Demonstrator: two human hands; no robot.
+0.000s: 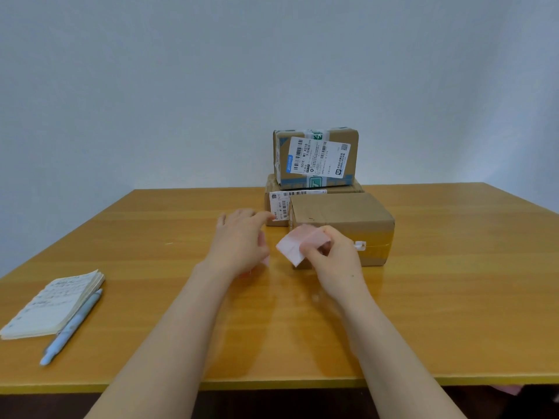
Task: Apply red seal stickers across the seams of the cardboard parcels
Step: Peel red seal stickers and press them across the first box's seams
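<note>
Three cardboard parcels (341, 228), all closed

A plain wall (151, 86) of pale grey-blue colour fills the whole background, evenly lit. In front of it stands a wooden tabletop (453, 297) of warm yellow-brown tone with a lighter front edge. Below this edge is dark.

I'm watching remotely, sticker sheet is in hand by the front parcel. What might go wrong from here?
The right hand pinches the pale pink sticker sheet, which looks blurred and bent; a peeled sticker might curl and stick to itself. The left hand hovers close to the two stacked parcels, so a nudge may topple the top one. The front parcel has glossy tape over its seam, where a sticker may grip poorly.
</note>
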